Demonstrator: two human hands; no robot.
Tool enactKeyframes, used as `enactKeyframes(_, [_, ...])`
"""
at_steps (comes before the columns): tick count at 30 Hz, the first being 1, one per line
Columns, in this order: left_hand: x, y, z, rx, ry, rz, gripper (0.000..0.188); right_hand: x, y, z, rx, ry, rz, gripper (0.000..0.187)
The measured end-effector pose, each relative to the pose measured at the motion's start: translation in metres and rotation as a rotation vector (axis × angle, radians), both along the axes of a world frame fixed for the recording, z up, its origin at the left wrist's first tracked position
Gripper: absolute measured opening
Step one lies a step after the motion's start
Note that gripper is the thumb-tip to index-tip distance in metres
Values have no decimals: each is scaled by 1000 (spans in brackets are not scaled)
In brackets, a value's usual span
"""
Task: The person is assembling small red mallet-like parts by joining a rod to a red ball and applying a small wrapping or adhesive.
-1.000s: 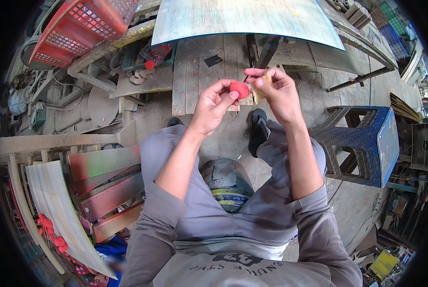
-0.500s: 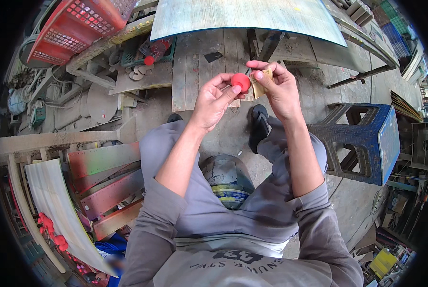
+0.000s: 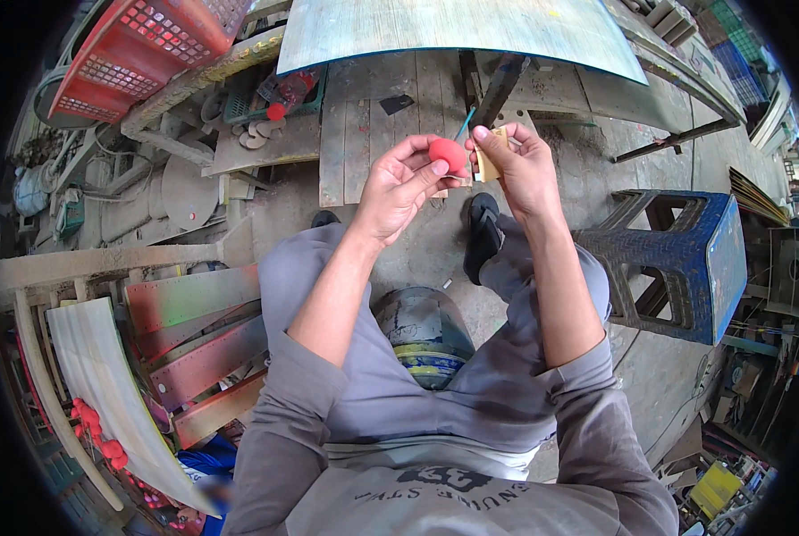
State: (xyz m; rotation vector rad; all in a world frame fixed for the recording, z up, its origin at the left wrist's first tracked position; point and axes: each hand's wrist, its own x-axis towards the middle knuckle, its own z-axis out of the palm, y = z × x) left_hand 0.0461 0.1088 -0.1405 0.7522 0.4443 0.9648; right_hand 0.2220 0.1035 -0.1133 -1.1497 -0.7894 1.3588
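My left hand [image 3: 398,186] pinches a small round red piece [image 3: 449,154] between thumb and fingers, its rounded face showing. A thin teal stick [image 3: 466,121] rises just beyond the red piece; where it joins is hidden. Close by on the right, my right hand [image 3: 528,174] grips a folded tan sheet that looks like sandpaper [image 3: 488,163], thumb on top. The sheet stands slightly apart from the red piece. Both hands are held up in front of my knees, above the floor.
Ahead lies a large pale board [image 3: 458,36]. A blue plastic stool [image 3: 721,268] stands at right, a red basket [image 3: 149,54] at upper left. Several similar red pieces [image 3: 96,433] rest on a pale curved board at lower left, beside painted planks [image 3: 203,335].
The red piece has turned in my left hand, so its rounded face shows instead of its rimmed side. The teal stick shows more plainly, and my right index finger has drawn back from it.
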Motion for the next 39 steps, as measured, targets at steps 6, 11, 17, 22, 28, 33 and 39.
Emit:
enactKeyframes(6, [7, 0, -3, 165, 182, 202, 27, 3, -2, -1, -83, 90, -86, 18])
enactKeyframes(11, [12, -2, -11, 471, 461, 450, 23, -9, -8, 0, -131, 102, -10, 16])
enactKeyframes(17, [12, -5, -3, 681, 767, 619, 20, -10, -7, -5, -33, -88, 76, 18])
enactKeyframes(22, [10, -9, -2, 776, 891, 626, 18, -26, -9, -11, 121, -293, -44, 20])
enactKeyframes(28, [11, -7, -7, 816, 799, 760, 15, -20, -5, -8, 43, -161, 51, 18])
enactKeyframes(33, [10, -9, -13, 481, 472, 592, 16, -7, -3, -8, -33, 99, 124, 10])
enactKeyframes(39, [18, -14, -11, 361, 327, 517, 16, -15, -4, 2, -220, 138, 132, 17])
